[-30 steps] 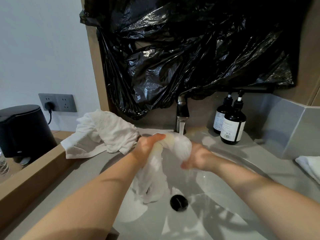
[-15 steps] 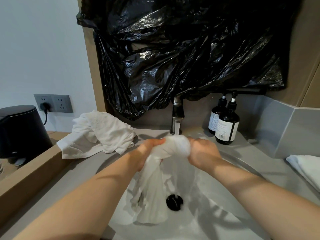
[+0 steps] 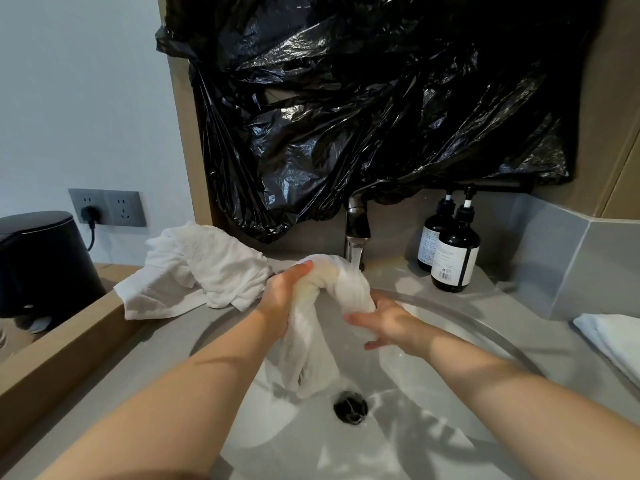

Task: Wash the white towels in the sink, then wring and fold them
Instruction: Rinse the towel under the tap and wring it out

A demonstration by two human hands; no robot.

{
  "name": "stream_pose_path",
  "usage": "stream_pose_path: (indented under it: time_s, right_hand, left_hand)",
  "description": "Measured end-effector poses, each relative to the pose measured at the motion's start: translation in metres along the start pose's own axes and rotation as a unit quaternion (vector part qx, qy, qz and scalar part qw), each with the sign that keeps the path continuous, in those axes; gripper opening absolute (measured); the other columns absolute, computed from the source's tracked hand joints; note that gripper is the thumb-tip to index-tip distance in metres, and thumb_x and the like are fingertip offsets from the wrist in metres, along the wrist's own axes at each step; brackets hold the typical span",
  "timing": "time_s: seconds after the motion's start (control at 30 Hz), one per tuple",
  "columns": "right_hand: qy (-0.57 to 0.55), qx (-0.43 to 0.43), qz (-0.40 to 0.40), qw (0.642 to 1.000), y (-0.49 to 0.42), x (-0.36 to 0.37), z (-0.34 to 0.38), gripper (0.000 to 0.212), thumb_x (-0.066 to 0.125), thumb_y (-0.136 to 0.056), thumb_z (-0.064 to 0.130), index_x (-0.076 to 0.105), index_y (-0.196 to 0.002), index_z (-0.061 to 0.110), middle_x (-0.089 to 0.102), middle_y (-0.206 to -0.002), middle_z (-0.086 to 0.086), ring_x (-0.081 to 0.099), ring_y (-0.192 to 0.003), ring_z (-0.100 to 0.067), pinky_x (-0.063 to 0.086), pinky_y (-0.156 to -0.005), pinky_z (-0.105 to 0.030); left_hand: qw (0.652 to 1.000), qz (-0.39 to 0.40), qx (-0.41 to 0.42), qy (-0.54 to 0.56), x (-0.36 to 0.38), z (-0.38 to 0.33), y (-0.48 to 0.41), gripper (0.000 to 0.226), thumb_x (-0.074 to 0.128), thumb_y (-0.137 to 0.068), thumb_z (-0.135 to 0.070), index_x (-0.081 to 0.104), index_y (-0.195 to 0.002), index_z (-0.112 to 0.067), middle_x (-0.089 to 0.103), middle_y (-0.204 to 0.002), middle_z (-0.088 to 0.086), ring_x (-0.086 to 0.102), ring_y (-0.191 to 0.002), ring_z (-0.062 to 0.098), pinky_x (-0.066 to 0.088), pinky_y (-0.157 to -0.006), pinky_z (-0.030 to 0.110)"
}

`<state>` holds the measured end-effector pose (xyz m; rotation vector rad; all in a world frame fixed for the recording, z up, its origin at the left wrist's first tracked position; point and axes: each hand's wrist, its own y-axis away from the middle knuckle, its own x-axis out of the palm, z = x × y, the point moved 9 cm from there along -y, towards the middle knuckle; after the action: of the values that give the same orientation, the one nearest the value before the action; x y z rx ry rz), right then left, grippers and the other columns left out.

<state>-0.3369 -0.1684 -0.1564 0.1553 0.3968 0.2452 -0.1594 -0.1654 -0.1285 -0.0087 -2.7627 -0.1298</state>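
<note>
Grey sink (image 3: 460, 393) holds the washing, and the tap (image 3: 356, 223) runs into it. The wet towel (image 3: 349, 285) is bunched into a thick rope over the bowl. Half a second ago both hands were close together, side by side under the water. Now the right hand (image 3: 388, 327) has slid down and back toward the person, while the left hand (image 3: 284, 299) has stayed up near the tap. That pulls the towel into a hump between them, and the water (image 3: 356, 258) lands on top of that hump. This looks like rubbing and rinsing, so the washing is likely not finished, and no twisting or folding has begun. The left hand grips the towel tight, and a long tail hangs from that fist down to near the drain (image 3: 349, 407). The right hand holds the other end lower down, fingers laid across the cloth; its thumb is hidden. More white towels (image 3: 197, 271) wait in a heap on the counter, left of the left hand.
</note>
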Motion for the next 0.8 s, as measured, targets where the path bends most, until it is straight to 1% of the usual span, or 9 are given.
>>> stream_pose_path:
  time_s: [0.1,0.17,0.23,0.37,0.57,0.63,0.7,0.77,0.8]
  right_hand:
    - [-0.062,0.043,0.042,0.996,0.0,0.011,-0.005,0.065,0.08,-0.077,0.018,0.045,-0.131,0.009,0.064,-0.114,-0.012,0.068,-0.089,-0.024,0.06,-0.071,-0.037]
    - [-0.016,0.04,0.027,0.999,-0.001,0.017,-0.001,0.063,0.081,-0.071,0.014,0.048,-0.124,0.002,0.063,-0.095,-0.012,0.062,-0.065,-0.02,0.054,-0.056,-0.03]
    - [0.058,0.036,-0.015,0.998,0.001,0.015,0.005,0.044,0.075,-0.074,0.014,0.056,-0.111,0.001,0.058,-0.075,-0.01,0.05,-0.05,-0.019,0.042,-0.045,-0.025]
    - [0.139,0.014,-0.111,0.984,0.005,-0.004,0.023,0.03,0.069,-0.078,0.012,0.061,-0.106,0.008,0.058,-0.08,-0.006,0.051,-0.058,-0.018,0.035,-0.04,-0.021]
    - [0.183,-0.07,-0.148,0.969,0.008,-0.008,0.037,0.022,0.063,-0.078,0.008,0.06,-0.096,0.019,0.059,-0.076,0.004,0.061,-0.074,-0.02,0.046,-0.057,-0.023]
    - [0.225,-0.094,-0.116,0.963,0.006,-0.008,0.036,0.034,0.068,-0.078,0.019,0.052,-0.107,0.026,0.06,-0.091,0.005,0.061,-0.086,-0.018,0.046,-0.064,-0.024]
    - [0.197,-0.096,-0.022,0.976,0.006,-0.002,0.028,0.052,0.074,-0.078,0.043,0.048,-0.12,0.025,0.061,-0.105,0.004,0.058,-0.093,-0.015,0.043,-0.068,-0.024]
    - [0.051,-0.059,0.07,0.995,0.012,0.002,0.019,0.053,0.056,-0.085,0.063,0.054,-0.122,0.024,0.063,-0.102,0.003,0.057,-0.084,-0.012,0.042,-0.067,-0.024]
    - [-0.055,-0.026,0.095,0.994,0.011,0.0,0.013,0.051,0.044,-0.093,0.06,0.058,-0.122,0.021,0.064,-0.098,0.001,0.057,-0.081,-0.014,0.043,-0.065,-0.025]
  left_hand:
    - [1.0,-0.002,0.006,0.01,-0.013,0.005,-0.013,0.08,0.076,-0.067,-0.048,0.061,-0.125,0.005,0.057,-0.127,0.033,0.057,-0.118,0.044,0.036,-0.112,0.054]
    - [1.0,-0.003,0.005,0.007,-0.014,0.003,-0.013,0.08,0.076,-0.067,-0.049,0.061,-0.125,0.004,0.059,-0.127,0.031,0.056,-0.12,0.045,0.036,-0.112,0.055]
    - [1.0,-0.013,0.011,0.002,-0.013,0.0,-0.009,0.071,0.071,-0.076,-0.045,0.061,-0.125,0.005,0.059,-0.126,0.031,0.059,-0.114,0.042,0.038,-0.111,0.053]
    - [1.0,-0.024,0.003,-0.002,-0.011,0.0,-0.005,0.054,0.054,-0.095,-0.036,0.057,-0.128,0.006,0.065,-0.116,0.026,0.061,-0.109,0.037,0.041,-0.108,0.046]
    - [1.0,-0.024,0.004,-0.018,-0.012,0.002,-0.006,0.046,0.051,-0.097,-0.033,0.061,-0.122,0.004,0.069,-0.097,0.018,0.065,-0.089,0.029,0.049,-0.082,0.037]
    - [0.999,-0.032,0.001,-0.025,-0.016,0.002,-0.009,0.046,0.053,-0.095,-0.036,0.063,-0.12,0.002,0.07,-0.096,0.018,0.065,-0.089,0.03,0.048,-0.085,0.039]
    - [0.998,-0.048,0.012,-0.041,-0.021,0.0,-0.012,0.048,0.058,-0.091,-0.038,0.064,-0.118,0.001,0.069,-0.097,0.02,0.064,-0.091,0.033,0.048,-0.087,0.043]
    - [0.995,-0.071,0.009,-0.063,-0.025,0.0,-0.013,0.046,0.065,-0.082,-0.041,0.067,-0.11,-0.004,0.07,-0.087,0.017,0.064,-0.081,0.031,0.05,-0.078,0.04]
    - [0.995,-0.074,-0.002,-0.072,-0.026,0.002,-0.013,0.047,0.067,-0.076,-0.043,0.067,-0.105,-0.006,0.069,-0.083,0.015,0.064,-0.077,0.03,0.049,-0.073,0.039]
